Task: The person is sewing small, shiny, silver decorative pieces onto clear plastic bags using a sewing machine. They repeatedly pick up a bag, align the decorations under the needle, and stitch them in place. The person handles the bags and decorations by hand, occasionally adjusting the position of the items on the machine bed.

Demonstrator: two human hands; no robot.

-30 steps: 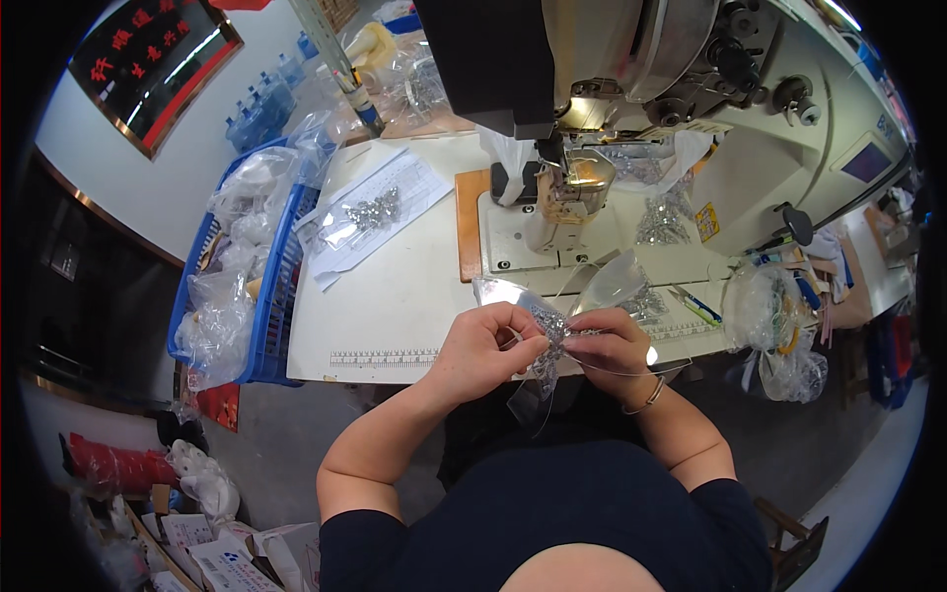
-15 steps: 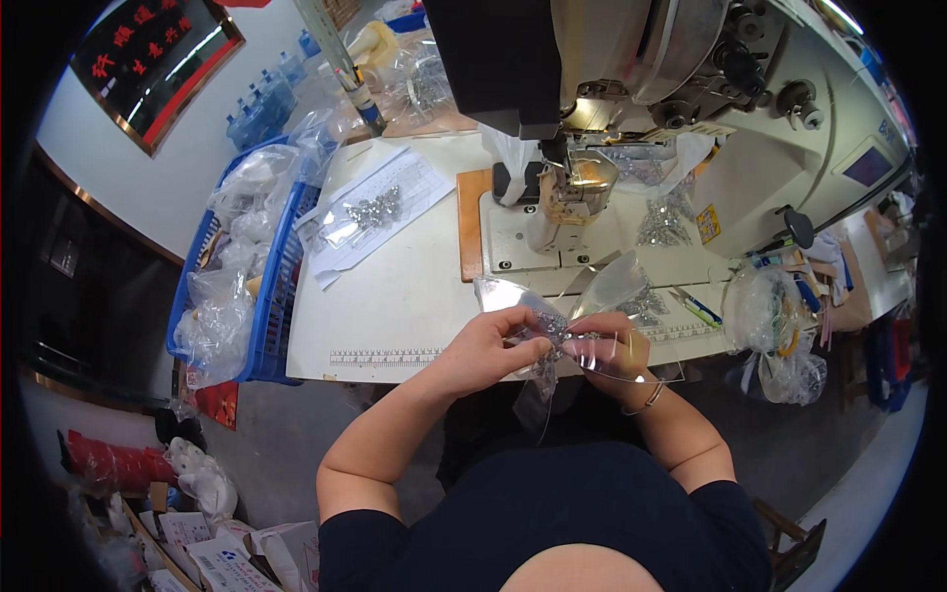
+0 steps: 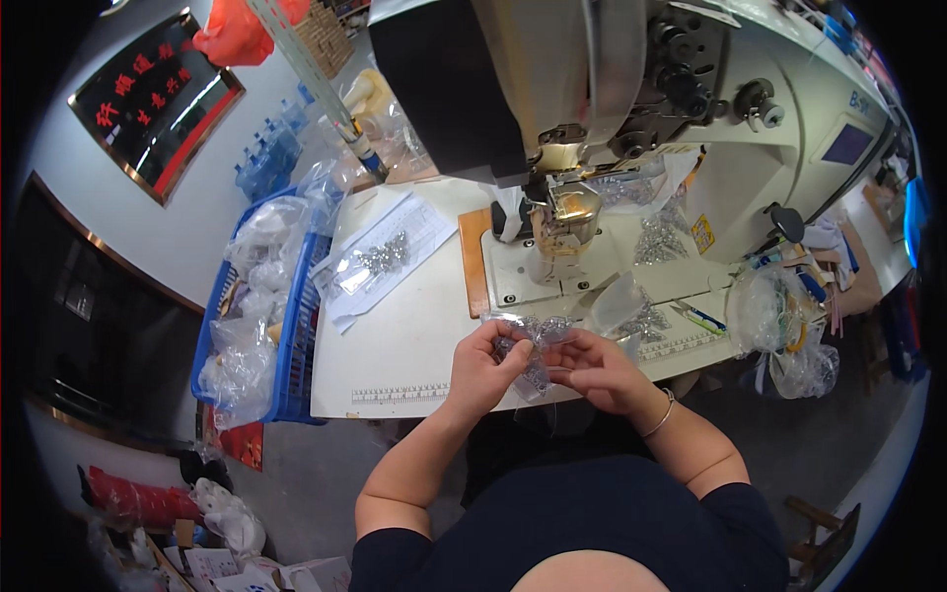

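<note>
A clear plastic piece with small silvery beads or stones point(image 3: 536, 367) is held up over the front edge of the white table. My left hand point(image 3: 485, 370) is closed on its left part, thumb and fingers pinching it near the middle. From the other side my right hand point(image 3: 604, 375) grips its right part between fingers and thumb. Glare and see-through layers hide its exact shape. Just beyond my right hand, a clear, curved plastic sheet point(image 3: 616, 302) lies beside a heap of similar silvery pieces point(image 3: 646, 324).
An industrial sewing machine point(image 3: 552, 259) stands right behind my hands. Papers point(image 3: 424, 232) bearing silvery pieces lie left, beside a blue basket point(image 3: 296, 365) of plastic bags. Snips point(image 3: 702, 318), a ruler strip point(image 3: 400, 393) and bagged bundles point(image 3: 774, 306) are around.
The clear plastic piece is turned and gathered closer between my hands; its wide flaps no longer spread out. My right hand has turned, fingers now pointing left. The whole view has shifted.
</note>
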